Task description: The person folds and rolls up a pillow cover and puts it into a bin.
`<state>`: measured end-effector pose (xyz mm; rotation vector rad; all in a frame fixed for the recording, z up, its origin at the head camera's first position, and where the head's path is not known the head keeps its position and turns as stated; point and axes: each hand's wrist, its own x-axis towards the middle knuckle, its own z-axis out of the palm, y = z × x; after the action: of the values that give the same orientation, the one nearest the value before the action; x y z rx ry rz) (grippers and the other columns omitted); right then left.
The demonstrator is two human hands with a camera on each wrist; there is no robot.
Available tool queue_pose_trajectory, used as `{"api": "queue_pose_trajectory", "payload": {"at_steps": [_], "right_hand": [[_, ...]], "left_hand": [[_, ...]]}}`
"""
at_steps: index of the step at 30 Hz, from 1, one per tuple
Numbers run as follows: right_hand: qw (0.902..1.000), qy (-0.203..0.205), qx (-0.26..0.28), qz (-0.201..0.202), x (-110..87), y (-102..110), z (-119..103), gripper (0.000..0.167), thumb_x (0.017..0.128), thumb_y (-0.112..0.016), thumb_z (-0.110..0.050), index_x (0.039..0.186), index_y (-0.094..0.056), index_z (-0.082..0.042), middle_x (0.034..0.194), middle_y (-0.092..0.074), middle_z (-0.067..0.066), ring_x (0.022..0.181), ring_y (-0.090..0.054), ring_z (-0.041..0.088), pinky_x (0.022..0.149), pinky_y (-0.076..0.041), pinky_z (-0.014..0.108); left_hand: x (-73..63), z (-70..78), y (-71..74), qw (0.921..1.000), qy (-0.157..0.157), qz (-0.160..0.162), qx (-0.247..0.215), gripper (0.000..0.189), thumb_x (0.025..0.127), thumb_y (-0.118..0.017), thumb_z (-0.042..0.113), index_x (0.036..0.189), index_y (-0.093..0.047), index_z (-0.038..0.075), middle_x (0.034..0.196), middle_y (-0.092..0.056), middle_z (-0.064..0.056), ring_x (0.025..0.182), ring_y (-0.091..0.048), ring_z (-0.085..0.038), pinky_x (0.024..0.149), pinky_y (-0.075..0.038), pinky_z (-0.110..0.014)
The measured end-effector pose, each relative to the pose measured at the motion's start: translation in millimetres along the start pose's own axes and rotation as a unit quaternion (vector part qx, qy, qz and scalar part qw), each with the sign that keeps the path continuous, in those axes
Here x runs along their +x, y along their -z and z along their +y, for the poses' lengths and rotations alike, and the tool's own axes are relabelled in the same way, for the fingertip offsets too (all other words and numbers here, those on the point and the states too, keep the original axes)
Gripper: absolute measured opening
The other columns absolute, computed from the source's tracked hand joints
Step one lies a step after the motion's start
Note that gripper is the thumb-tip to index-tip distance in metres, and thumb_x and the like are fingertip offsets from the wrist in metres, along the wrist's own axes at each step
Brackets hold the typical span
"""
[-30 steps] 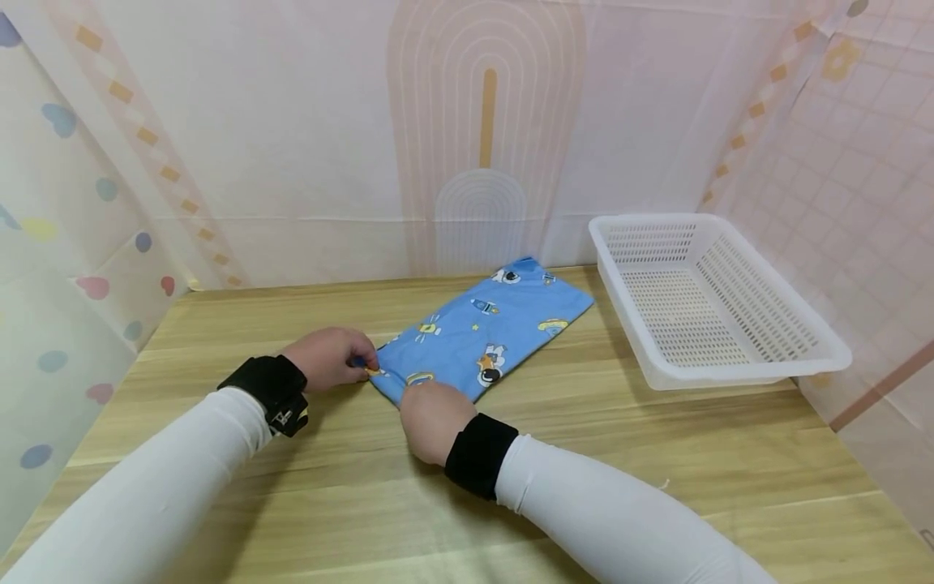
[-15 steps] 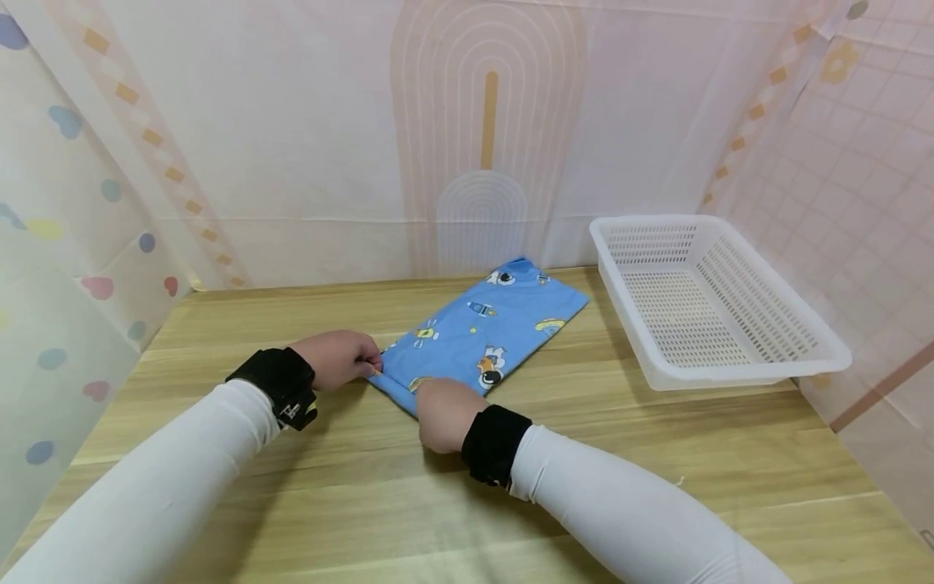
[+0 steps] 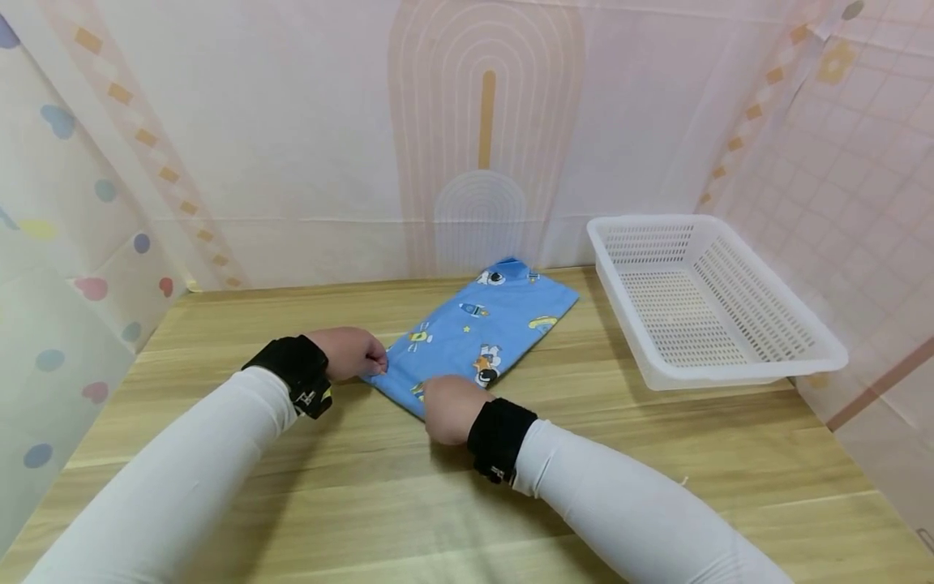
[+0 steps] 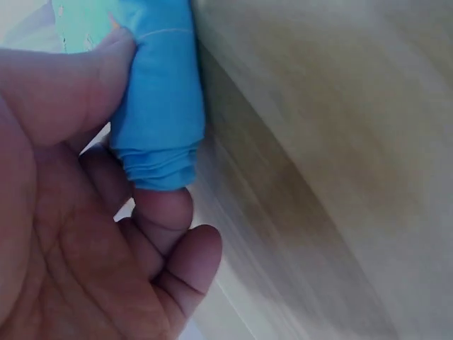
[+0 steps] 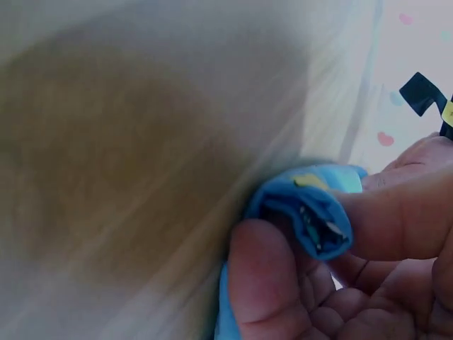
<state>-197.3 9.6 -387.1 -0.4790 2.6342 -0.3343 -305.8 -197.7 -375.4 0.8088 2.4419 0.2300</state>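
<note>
A pale backdrop (image 3: pixel 306 122) printed with arches, diamonds and dots rises behind and beside a wood-grain surface (image 3: pixel 350 519). Two arms in white sleeves (image 3: pixel 168 478) reach in from the near side. A white plastic basket (image 3: pixel 751 375) with slotted walls stands toward the right of the surface.

Near the middle, left of the basket and apart from it, a blue cloth (image 3: pixel 445 332) lies slantwise, its far end close to the backdrop. Its near end is rolled; the right wrist view shows the roll's coiled end, and the left wrist view shows stacked layers at its other end.

The left hand (image 3: pixel 346 354) has its grip on the roll's left end, thumb on top and fingertips beneath. The right hand (image 3: pixel 452 408) has its grip on the right end, pinching it between thumb and fingers. Each wrist wears a black band (image 3: pixel 502 438). Smallest are the cloth's prints: an astronaut (image 3: pixel 487 365), a rocket (image 3: pixel 474 310) and a yellow star (image 3: pixel 467 329).
</note>
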Motion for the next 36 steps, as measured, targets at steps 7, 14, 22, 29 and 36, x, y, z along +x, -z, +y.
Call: {"api": "queue_pose_trajectory", "payload": {"at_steps": [7, 14, 22, 29, 36], "right_hand": [[0.9996, -0.014, 0.024, 0.009, 1.5, 6, 4, 0.023, 0.103, -0.059, -0.01, 0.125, -0.064, -0.003, 0.099, -0.067, 0.007, 0.078, -0.059, 0.019, 0.065, -0.05, 0.03], [0.9982, -0.007, -0.027, 0.054, -1.1, 4, 4, 0.011, 0.1, -0.065, -0.009, 0.089, -0.067, -0.01, 0.08, -0.063, 0.001, 0.071, -0.057, 0.017, 0.062, -0.05, 0.03], [0.9907, 0.006, -0.087, 0.104, -8.0, -9, -4, 0.009, 0.1, -0.068, -0.012, 0.091, -0.069, -0.01, 0.084, -0.066, 0.002, 0.07, -0.058, 0.014, 0.059, -0.055, 0.033], [0.9801, 0.035, -0.157, 0.116, -13.8, -14, -9, 0.014, 0.101, -0.067, -0.018, 0.089, -0.071, -0.013, 0.083, -0.069, -0.001, 0.065, -0.06, 0.012, 0.055, -0.056, 0.033], [0.977, 0.06, -0.176, 0.104, -20.9, -13, 6, 0.009, 0.1, -0.067, -0.015, 0.093, -0.073, -0.015, 0.089, -0.071, -0.001, 0.075, -0.063, 0.011, 0.061, -0.058, 0.033]], "left_hand": [[8.7, -1.4, -0.5, 0.9992, 0.023, 0.009, -0.031, 0.019, 0.101, -0.068, 0.016, 0.082, -0.067, 0.015, 0.074, -0.054, 0.006, 0.07, -0.051, -0.013, 0.067, -0.042, -0.028], [10.1, -0.8, -7.2, 0.9971, 0.031, 0.056, -0.042, 0.02, 0.097, -0.073, 0.015, 0.079, -0.064, 0.014, 0.075, -0.057, 0.004, 0.07, -0.053, -0.014, 0.067, -0.042, -0.029], [6.2, -9.0, -29.9, 0.9876, -0.025, 0.155, 0.004, 0.017, 0.097, -0.075, 0.014, 0.081, -0.07, 0.019, 0.083, -0.065, 0.006, 0.077, -0.057, -0.014, 0.075, -0.048, -0.033], [-4.4, -15.9, -40.5, 0.9819, -0.046, 0.184, 0.001, 0.013, 0.095, -0.073, 0.013, 0.086, -0.078, 0.021, 0.094, -0.069, 0.005, 0.086, -0.059, -0.012, 0.083, -0.052, -0.034], [-19.7, -14.6, -53.6, 0.9815, -0.075, 0.173, -0.033, 0.006, 0.086, -0.083, 0.019, 0.091, -0.081, 0.022, 0.098, -0.067, 0.008, 0.088, -0.059, -0.008, 0.078, -0.051, -0.026]]}}
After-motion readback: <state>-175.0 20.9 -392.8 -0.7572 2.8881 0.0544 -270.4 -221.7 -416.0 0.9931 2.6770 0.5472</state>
